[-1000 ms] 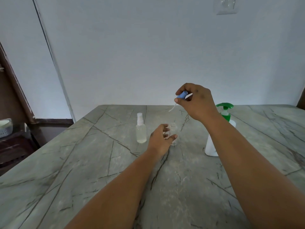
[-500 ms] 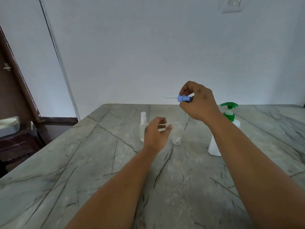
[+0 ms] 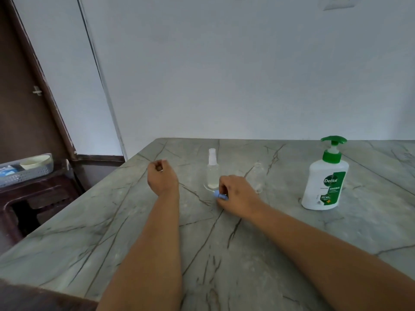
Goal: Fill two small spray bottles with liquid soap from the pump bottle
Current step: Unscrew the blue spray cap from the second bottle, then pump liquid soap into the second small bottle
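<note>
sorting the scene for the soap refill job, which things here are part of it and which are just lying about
Part of the job:
pump bottle
capped spray bottle
open spray bottle
blue spray cap, under the right hand

Lying about:
grey basket on the dark side stand

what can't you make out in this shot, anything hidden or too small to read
Head view, the only one:
- Blue spray cap: mostly covered by the right hand, so its tube and whether it touches the table cannot be told.
- Open bottle: clear and faint, fill level unreadable.
- Left hand: curled shut, anything inside is hidden.
- Soap bottle: small label text too tiny.
- Basket: cut off by the left edge.
</note>
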`<state>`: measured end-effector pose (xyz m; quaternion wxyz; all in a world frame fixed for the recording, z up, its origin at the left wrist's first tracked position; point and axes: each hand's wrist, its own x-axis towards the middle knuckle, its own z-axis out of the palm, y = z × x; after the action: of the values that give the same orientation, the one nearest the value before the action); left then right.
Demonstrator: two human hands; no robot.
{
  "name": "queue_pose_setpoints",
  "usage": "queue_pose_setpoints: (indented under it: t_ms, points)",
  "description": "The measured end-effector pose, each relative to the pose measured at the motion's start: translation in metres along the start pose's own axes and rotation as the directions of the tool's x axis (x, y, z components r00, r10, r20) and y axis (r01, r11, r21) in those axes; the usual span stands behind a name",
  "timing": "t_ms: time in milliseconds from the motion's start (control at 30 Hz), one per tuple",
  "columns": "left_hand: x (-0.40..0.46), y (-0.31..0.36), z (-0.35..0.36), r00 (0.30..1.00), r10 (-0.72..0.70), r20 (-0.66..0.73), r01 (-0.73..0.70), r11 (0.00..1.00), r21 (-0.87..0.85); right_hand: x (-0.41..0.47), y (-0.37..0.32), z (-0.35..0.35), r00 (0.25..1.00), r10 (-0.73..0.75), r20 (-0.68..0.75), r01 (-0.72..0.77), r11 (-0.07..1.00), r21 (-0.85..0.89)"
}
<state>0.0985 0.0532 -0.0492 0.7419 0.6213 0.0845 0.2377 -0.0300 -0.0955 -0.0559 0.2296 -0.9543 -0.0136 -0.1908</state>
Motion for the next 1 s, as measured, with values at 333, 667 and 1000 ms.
queue_pose_setpoints:
  t_ms: [333, 667, 1000]
  points:
    - [-0.028, 0.012, 0.016, 0.954, 0.238, 0.181, -0.254, 0.965, 0.072, 0.009, -0.009, -0.052, 0.938, -0.06, -0.342, 0.07, 0.997, 0.018]
    - [-0.138, 0.01, 0.054, 0.553, 0.49, 0.674, -0.612, 0.788, -0.071, -0.027, 0.035, -0.184, 0.636, 0.024, -0.771, 0.013, 0.999, 0.042]
    - [-0.159, 0.0, 0.091, 0.542, -0.038, 0.84, -0.441, 0.838, 0.322, -0.056, 0.094, -0.161, 0.663, -0.252, -0.705, 0.071, 0.958, -0.276]
